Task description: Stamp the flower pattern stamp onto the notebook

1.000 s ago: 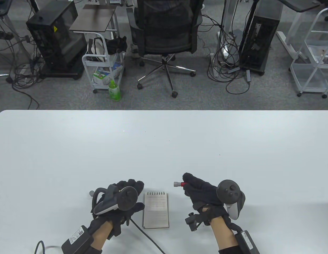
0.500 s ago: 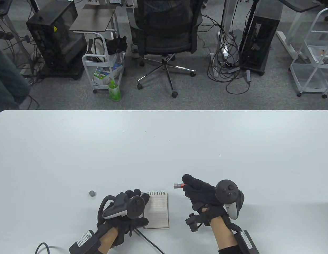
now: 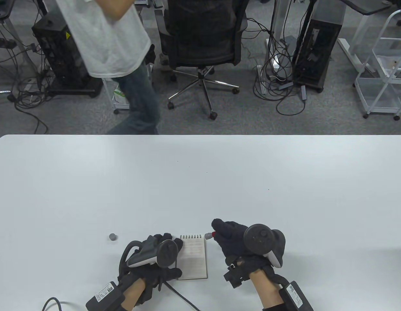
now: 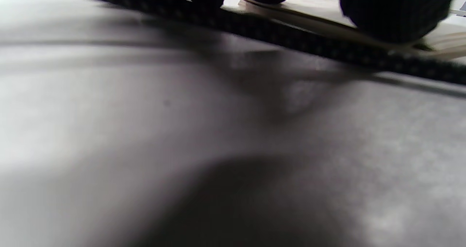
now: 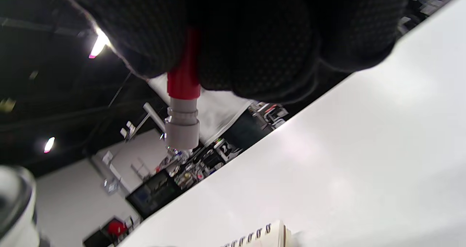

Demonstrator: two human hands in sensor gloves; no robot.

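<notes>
A small spiral notebook (image 3: 195, 257) lies near the table's front edge, open to a blank lined page. My left hand (image 3: 161, 256) rests on its left edge, fingers pressing the paper; in the left wrist view gloved fingertips (image 4: 393, 10) sit on the page. My right hand (image 3: 234, 241) grips a red stamp pen with a grey tip (image 3: 208, 234), the tip pointing left, at the notebook's top right corner. In the right wrist view the stamp (image 5: 182, 105) juts from my glove above the notebook's spiral (image 5: 255, 236). A small grey cap (image 3: 112, 237) lies left of my left hand.
The white table (image 3: 200, 181) stretches far beyond the hands. A person in a white shirt (image 3: 109, 42) walks past behind the table's far edge. An office chair (image 3: 202, 42), carts and computer towers stand on the floor beyond.
My left hand moved right from beside the grey cap onto the notebook's left edge. My right hand moved left and down, bringing the stamp tip to the notebook's top right corner. A person walked in behind.
</notes>
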